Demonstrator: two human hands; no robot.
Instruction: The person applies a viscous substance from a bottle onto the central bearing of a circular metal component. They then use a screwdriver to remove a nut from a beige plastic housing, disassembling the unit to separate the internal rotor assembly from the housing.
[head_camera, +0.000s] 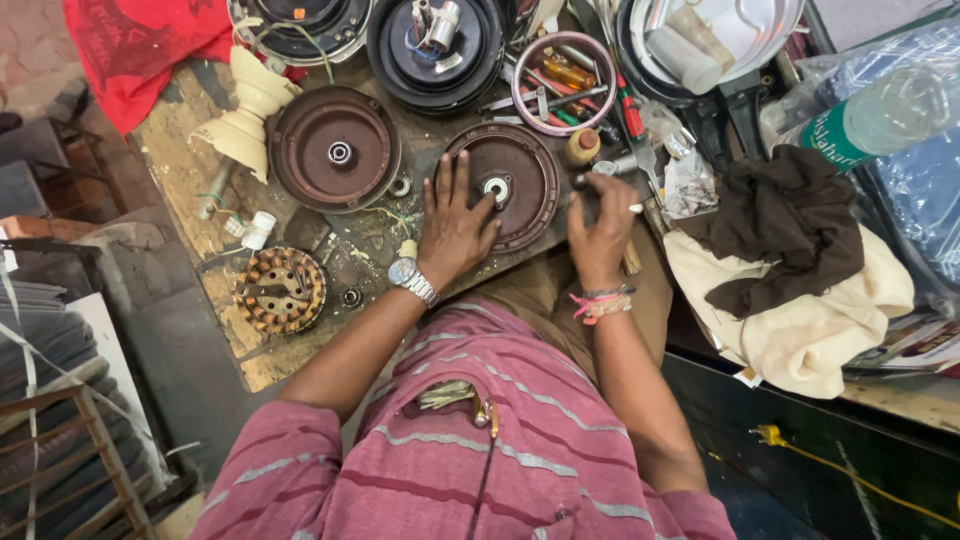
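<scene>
My left hand (455, 222) lies flat with fingers spread on the left edge of a round brown motor cover (520, 170) that has a shiny bearing at its centre. A metal watch sits on that wrist. My right hand (600, 225) is curled around a wooden-handled tool (631, 258) at the cover's right edge; the tool's head is hidden by the fingers. Coloured threads circle the right wrist.
A second brown cover (335, 150) lies to the left, a copper-wound stator (282, 290) nearer the bench edge. Black motor housings (435, 50), a ring holding screwdrivers (565, 80), a cream fan cup (245, 115), brown and cream cloths (790, 260) and a plastic bottle (880, 115) crowd the bench.
</scene>
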